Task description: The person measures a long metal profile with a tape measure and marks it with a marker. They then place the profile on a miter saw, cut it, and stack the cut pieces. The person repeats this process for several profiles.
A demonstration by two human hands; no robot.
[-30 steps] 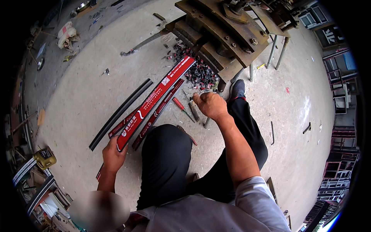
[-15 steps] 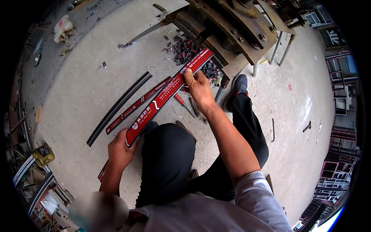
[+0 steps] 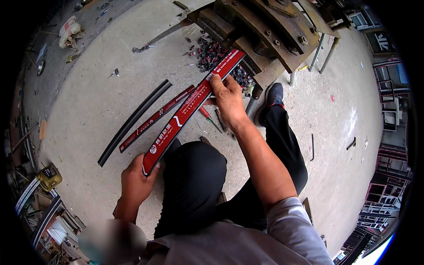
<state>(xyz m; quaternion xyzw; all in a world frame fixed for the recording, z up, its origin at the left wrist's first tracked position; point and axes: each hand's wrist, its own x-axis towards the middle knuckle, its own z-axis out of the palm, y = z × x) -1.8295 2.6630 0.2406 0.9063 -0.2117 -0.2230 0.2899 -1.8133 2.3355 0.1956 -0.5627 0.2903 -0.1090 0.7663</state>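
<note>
Both my hands hold a long metal profile (image 3: pixel 170 132) covered in red printed film with dark edges. It slants from my left knee up to a heavy brown metal machine (image 3: pixel 265 42), where its far end meets the machine's front edge; whether it goes inside cannot be made out. My left hand (image 3: pixel 136 182) is closed around the near end. My right hand (image 3: pixel 229 100) grips farther along, thumb on top, fingers partly hidden underneath. Left of it on the floor lie a narrower red-filmed strip (image 3: pixel 152 121) and a black curved-looking profile (image 3: pixel 132 123).
Small black and red offcuts (image 3: pixel 210 53) are heaped under the machine. A red-handled tool (image 3: pixel 205 113) lies by my right wrist. Dark rods (image 3: pixel 312 147) are on the floor at right. A yellow container (image 3: pixel 49 176) stands at left, and frames (image 3: pixel 384 176) line the right side.
My left hand has moved slightly toward me, together with the near end of the red-filmed profile. My right hand stays at almost the same spot.
</note>
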